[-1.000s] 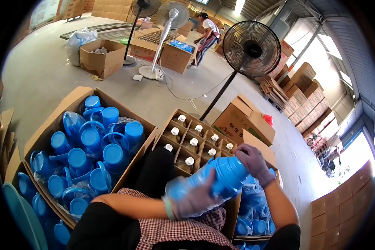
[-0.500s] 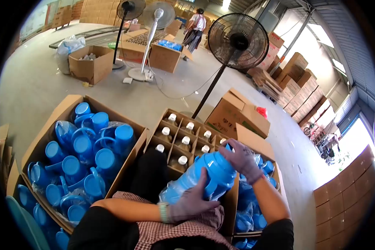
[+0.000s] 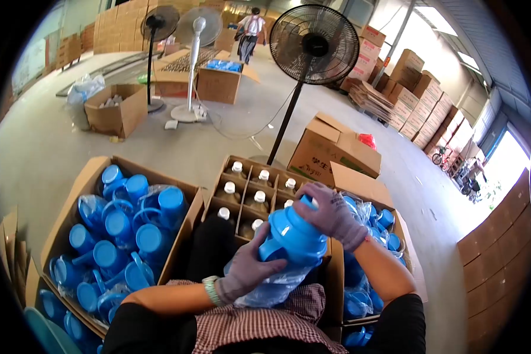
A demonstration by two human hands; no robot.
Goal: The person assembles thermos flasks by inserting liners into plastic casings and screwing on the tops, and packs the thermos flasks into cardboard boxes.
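Over the checked apron point(image 3: 230, 321), a blue jug point(image 3: 299, 231) tilts slightly, the left hand point(image 3: 251, 271) curled around its handle side, the right hand point(image 3: 331, 213) clasped over its top. It is probably light and stiff, slippery where the clear plastic bag point(image 3: 269, 292) wraps it; the bare upper body seems the surest hold.

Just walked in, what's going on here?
Someone's gloved left hand holds a blue jug by its side while the right hand grips its top. Clear plastic wrap surrounds its lower part. Ahead stands a divided carton of white-capped bottles; to the left, an open box of blue mugs.
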